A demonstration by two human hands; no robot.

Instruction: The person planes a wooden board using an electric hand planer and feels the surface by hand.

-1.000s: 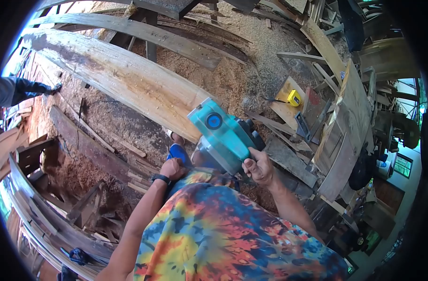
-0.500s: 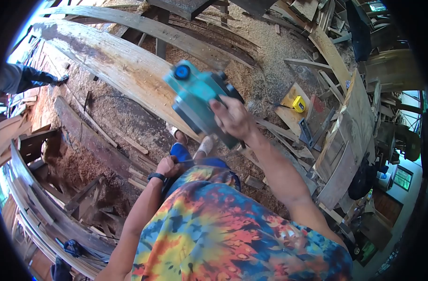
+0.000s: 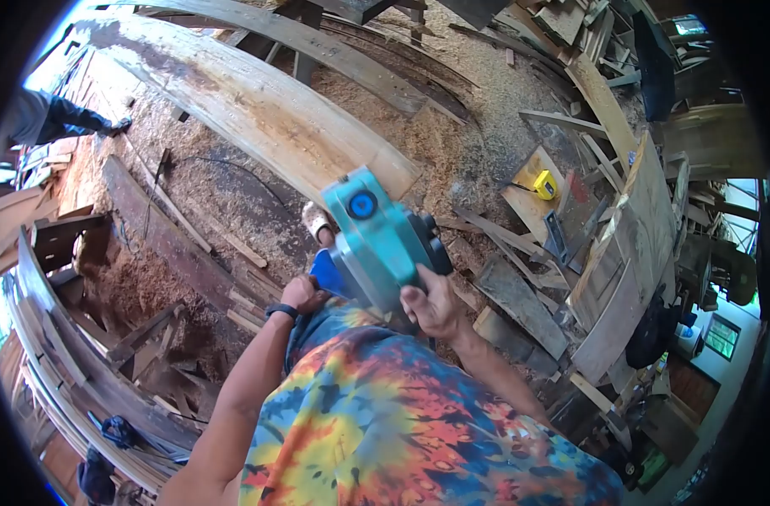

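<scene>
A teal electric planer (image 3: 383,236) with a blue knob is gripped in my right hand (image 3: 436,305), close in front of my body. It is raised above the near end of a long, wide plank (image 3: 275,114) that curves away to the upper left. My left hand (image 3: 302,295), with a dark band at the wrist, is closed beside my waist, next to blue fabric (image 3: 326,274). What its fingers hold, if anything, is hidden.
Sawdust and wood offcuts cover the ground. A yellow tape measure (image 3: 545,185) lies on a board at the right, near a dark metal tool (image 3: 556,234). Stacked timber (image 3: 81,371) lines the left. Another person's leg (image 3: 69,121) is at the far left.
My right hand has drawn the planer back toward my body and slightly right, uncovering the near end of the plank. My left hand stays closed at my waist.
</scene>
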